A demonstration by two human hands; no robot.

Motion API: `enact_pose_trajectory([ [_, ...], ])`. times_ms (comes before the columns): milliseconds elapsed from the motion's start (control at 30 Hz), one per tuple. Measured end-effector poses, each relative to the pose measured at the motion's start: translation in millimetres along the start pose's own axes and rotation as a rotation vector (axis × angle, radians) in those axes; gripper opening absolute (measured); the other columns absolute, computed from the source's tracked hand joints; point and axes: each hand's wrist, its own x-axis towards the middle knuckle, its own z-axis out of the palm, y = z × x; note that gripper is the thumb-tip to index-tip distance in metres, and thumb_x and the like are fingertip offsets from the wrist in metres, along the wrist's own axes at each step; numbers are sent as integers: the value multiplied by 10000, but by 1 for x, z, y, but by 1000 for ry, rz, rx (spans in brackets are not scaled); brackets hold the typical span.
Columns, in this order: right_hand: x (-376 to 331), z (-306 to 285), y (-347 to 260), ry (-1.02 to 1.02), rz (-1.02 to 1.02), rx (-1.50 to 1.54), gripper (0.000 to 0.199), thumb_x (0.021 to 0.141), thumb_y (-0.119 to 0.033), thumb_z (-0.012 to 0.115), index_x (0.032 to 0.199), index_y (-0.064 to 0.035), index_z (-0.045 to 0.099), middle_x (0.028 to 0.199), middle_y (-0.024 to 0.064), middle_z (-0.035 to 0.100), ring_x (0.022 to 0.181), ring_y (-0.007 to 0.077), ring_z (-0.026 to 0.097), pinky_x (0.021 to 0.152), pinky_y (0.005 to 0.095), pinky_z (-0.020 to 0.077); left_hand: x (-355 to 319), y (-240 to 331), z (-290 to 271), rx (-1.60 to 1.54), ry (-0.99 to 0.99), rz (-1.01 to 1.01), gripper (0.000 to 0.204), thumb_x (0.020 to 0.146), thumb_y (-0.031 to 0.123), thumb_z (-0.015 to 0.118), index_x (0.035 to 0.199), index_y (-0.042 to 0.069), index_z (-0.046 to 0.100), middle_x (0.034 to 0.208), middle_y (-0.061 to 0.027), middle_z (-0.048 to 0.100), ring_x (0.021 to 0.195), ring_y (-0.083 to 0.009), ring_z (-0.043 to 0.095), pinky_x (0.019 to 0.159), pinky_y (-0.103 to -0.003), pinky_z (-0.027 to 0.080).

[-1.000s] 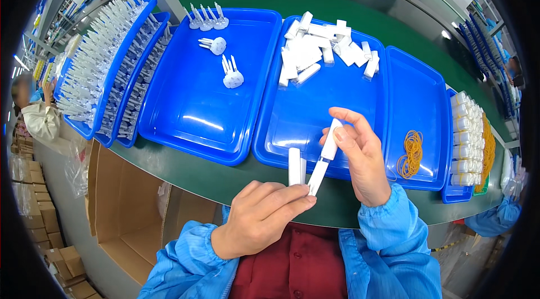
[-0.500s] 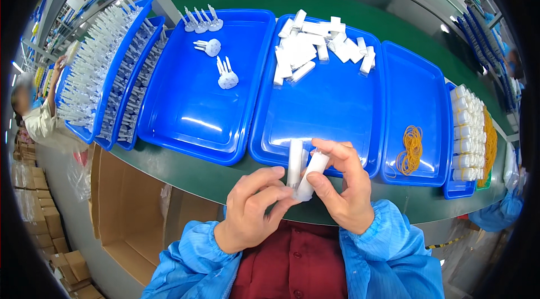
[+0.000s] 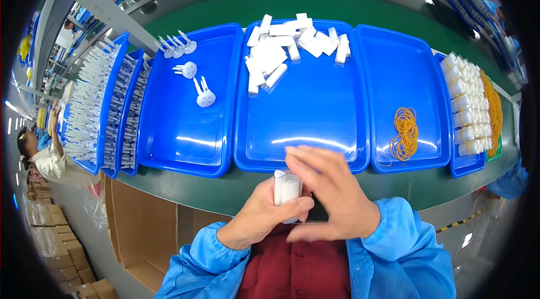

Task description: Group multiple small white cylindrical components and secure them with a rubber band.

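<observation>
Upright in front of my chest, a small bundle of white cylindrical pieces (image 3: 288, 188) is gripped by my left hand (image 3: 256, 216), its thumb wrapped across the front. My right hand (image 3: 337, 195) is just to the right of it, slightly blurred, with thumb and fingers spread wide and nothing in them. Beyond both hands lies the middle blue tray (image 3: 304, 111), with many white rectangular pieces (image 3: 270, 56) heaped toward its far side. A tangle of yellow rubber bands (image 3: 405, 133) rests in the blue tray to the right (image 3: 394, 68).
The left blue tray (image 3: 180, 116) holds several clear pronged plastic parts (image 3: 206, 96). Stacked trays of similar parts (image 3: 93, 111) rise at far left. At far right sit banded white bundles (image 3: 468, 111) and more rubber bands (image 3: 493, 108). An open cardboard box (image 3: 140, 226) stands below the table's left edge.
The white pieces, formerly apart between both hands, are now together in my left hand. My right hand has let go and opened. The whole view has shifted a little.
</observation>
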Motion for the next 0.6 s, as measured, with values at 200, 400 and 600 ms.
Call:
enact_pose_trajectory([
  [200, -19, -8, 2, -137, -94, -269, 833, 569, -232, 802, 1319, 41, 560, 1253, 159, 640, 1092, 305, 660, 880, 383, 543, 8, -16, 30, -170, 108, -34, 468, 946, 70, 661, 1368, 20, 464, 1243, -75, 587, 1145, -167, 604, 939, -315, 518],
  [400, -43, -14, 7, -170, 2, -167, 803, 697, -241, 826, 1404, -25, 512, 1360, 119, 578, 1174, 284, 592, 1037, 434, 438, 14, -19, 37, -215, 30, -153, 419, 943, 63, 676, 1322, 13, 503, 1179, -96, 622, 1101, -189, 644, 930, -328, 540],
  [600, -63, -81, 41, 175, 250, -323, 237, 811, -116, 775, 1039, -69, 731, 973, 73, 697, 901, 274, 630, 822, 395, 464, 16, -22, 32, 233, 257, -1, 272, 816, 45, 823, 914, 32, 570, 799, -26, 651, 710, -76, 617, 621, -227, 497],
])
